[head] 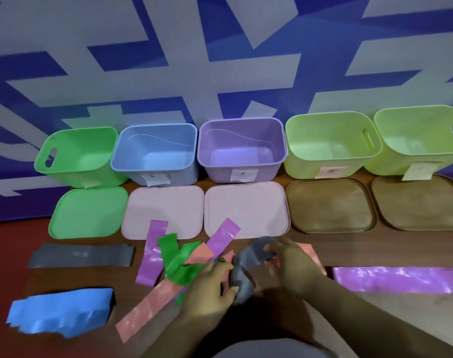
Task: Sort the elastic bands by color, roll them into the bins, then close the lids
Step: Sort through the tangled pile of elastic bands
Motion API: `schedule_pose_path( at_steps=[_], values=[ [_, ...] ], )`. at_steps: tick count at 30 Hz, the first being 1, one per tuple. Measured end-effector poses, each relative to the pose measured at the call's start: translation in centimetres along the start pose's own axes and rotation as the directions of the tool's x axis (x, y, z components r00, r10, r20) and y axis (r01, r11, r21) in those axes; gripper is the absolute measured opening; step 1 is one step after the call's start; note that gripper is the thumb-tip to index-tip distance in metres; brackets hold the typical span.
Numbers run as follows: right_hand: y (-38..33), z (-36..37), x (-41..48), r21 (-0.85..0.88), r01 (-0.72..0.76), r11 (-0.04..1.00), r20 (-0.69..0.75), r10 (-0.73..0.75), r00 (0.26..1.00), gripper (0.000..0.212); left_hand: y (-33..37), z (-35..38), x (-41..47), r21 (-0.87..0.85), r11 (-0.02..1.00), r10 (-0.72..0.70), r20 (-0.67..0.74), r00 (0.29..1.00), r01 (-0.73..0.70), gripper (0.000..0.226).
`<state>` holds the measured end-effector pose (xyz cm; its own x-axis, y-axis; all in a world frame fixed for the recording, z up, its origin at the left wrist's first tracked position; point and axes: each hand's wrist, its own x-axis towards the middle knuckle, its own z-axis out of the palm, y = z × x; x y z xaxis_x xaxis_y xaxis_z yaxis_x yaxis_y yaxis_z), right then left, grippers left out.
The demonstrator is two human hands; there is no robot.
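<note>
Left hand (209, 288): fingers curled, pinching the lower end of a crumpled grey band (243, 275).
Right hand (290, 264): fingers half spread over the upper end of the same grey band; blurred, so I cannot tell if it grips or only touches.
Mixed pile (184, 257): just left of the grey band; green, purple and pink bands overlapping, all loose and unrolled.
Sorted bands: flat grey band (80, 255) well left of the pile; blue bands (60, 312) stacked below that; purple band (398, 279) flat, right of the hands.
Bins: five behind the pile, all open and holding no bands: green bin (78, 156), blue bin (155, 151), purple bin (242, 147), two pale green bins (331, 143) (421, 138).
Labels: paper tags on the bin fronts; writing too small to read.
Lids: one flat on the table in front of each bin: green lid (88, 213), two pale pink lids (166, 210) (246, 208), two brown lids (328, 205) (419, 202). Purple band ends lie over the near edges of both pink lids.
Table (375, 319): dark wood.
Wall (220, 60): blue and grey pattern.
</note>
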<state>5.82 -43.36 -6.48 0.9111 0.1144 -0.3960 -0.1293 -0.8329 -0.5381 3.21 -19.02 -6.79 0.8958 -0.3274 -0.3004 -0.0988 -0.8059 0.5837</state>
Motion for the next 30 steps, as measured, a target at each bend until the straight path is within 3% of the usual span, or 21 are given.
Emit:
schedule_pose_path(
  at_steps=[4, 8, 14, 18, 22, 26, 30],
  values=[
    [-0.3, 0.5, 2.4, -0.104, -0.050, 0.993, 0.007, 0.051, 0.999, 0.037, 0.7, 0.2, 1.4, 0.120, 0.985, 0.100, 0.173, 0.980, -0.122, 0.062],
    [-0.1, 0.5, 3.6, -0.200, -0.104, 0.974, 0.028, 0.111, 0.993, 0.044, 0.4, 0.2, 3.0, 0.244, 0.963, 0.044, 0.266, 0.963, -0.112, 0.064],
    [-0.2, 0.2, 4.7, -0.340, -0.118, 0.933, -0.009, 0.122, 0.992, 0.046, -0.1, 0.1, 3.9, 0.355, 0.928, 0.025, 0.241, 0.970, -0.112, 0.040],
    [0.5, -0.4, 4.4, -0.347, -0.078, 0.935, -0.050, 0.065, 0.997, 0.051, 0.1, 0.0, 3.5, 0.252, 0.968, -0.018, 0.078, 0.997, -0.002, 0.040],
    [0.7, -2.4, 3.6, -0.142, 0.014, 0.990, -0.033, -0.019, 0.999, 0.024, 0.5, 0.1, 2.6, 0.141, 0.990, -0.022, -0.065, 0.998, 0.031, 0.038],
    [-0.2, -5.0, 1.7, 0.126, 0.086, 0.988, 0.003, -0.087, 0.996, 0.017, 0.8, 0.5, 1.4, -0.169, 0.981, -0.126, -0.169, 0.977, 0.097, 0.028],
    [-1.6, -7.6, -0.7, 0.248, 0.174, 0.953, -0.052, -0.166, 0.985, 0.015, 2.0, -0.2, 0.7, -0.418, 0.902, -0.196, -0.182, 0.964, 0.105, 0.004]
  ],
)
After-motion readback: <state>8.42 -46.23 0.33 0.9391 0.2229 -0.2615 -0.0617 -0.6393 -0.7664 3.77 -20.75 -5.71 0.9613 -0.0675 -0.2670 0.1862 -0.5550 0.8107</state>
